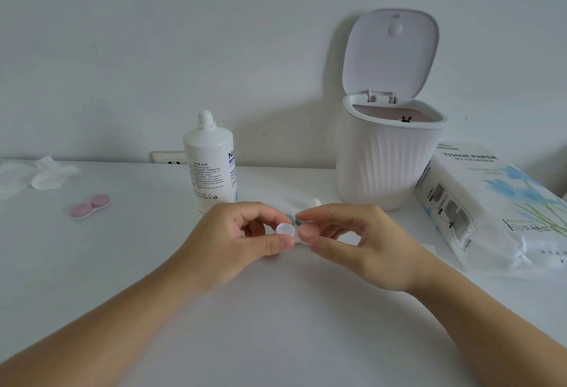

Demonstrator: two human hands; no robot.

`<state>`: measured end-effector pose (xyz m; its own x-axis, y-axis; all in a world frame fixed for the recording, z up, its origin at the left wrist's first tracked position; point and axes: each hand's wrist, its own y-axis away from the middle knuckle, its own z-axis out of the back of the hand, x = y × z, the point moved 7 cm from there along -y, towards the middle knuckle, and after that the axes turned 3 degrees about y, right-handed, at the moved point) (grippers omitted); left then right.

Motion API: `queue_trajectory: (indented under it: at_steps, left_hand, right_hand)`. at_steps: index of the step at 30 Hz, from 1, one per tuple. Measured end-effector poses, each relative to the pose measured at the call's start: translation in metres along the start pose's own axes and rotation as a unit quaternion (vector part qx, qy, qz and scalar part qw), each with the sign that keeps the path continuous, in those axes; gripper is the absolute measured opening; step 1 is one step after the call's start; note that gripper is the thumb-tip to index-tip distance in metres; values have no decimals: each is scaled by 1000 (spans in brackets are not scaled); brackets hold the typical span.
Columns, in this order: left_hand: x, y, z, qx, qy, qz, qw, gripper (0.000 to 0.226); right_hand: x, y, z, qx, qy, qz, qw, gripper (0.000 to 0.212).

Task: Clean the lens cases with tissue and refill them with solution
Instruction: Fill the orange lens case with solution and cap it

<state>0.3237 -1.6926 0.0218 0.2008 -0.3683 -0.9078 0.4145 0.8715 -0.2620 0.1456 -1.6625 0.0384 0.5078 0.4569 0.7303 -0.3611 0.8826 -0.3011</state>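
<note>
A small white lens-case cap is being pinched between left hand thumb and fingers; right hand fingertips are being closed on its far edge, before the solution bottle.

Two bare forearms in view, entering from 7 and 5 o'clock. No sleeves, watch, rings or bracelets visible. Left hand and right hand: short, unpainted nails, slender fingers.

A home, likely a bedroom or bathroom corner: a plain white surface against a bare white wall with a wall socket, and beyond the fingers a small lidded bin, a tissue pack and a solution bottle.
</note>
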Motion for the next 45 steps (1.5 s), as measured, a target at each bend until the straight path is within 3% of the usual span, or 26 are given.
queue_trajectory:
  at_steps: [3,7,10,17,22,28,33,40,45]
  left_hand:
    - [1,0,0,-1,-2,3,1000,26]
    - [-2,1,0,-4,5,1,1000,28]
    - [-3,0,1,-7,11,2,1000,29]
    - [-1,0,-1,-1,15,1,1000,29]
    - [0,-1,0,-2,16,-1,1000,27]
    - [0,0,-1,-2,6,3,1000,27]
    - [0,0,0,-2,9,1,1000,30]
    - [0,0,-1,-2,9,4,1000,28]
    - [-1,0,0,0,16,-2,1000,26]
  right_hand:
    - [-1,-1,-2,-23,17,-4,1000,11]
    - [-7,-5,-2,-42,50,-36,997,37]
    - [-5,-3,-1,-12,54,-25,998,45]
    - [-2,-2,0,-27,10,-14,999,11]
    - [-4,-2,-2,-2,28,-30,999,32]
    - [-3,-1,-2,-14,4,-17,1000,14]
    - [-8,-2,-2,-5,14,-42,999,36]
    - [-5,-1,-1,-20,-6,-19,1000,13]
    - [-6,-1,-1,-6,4,-38,999,33]
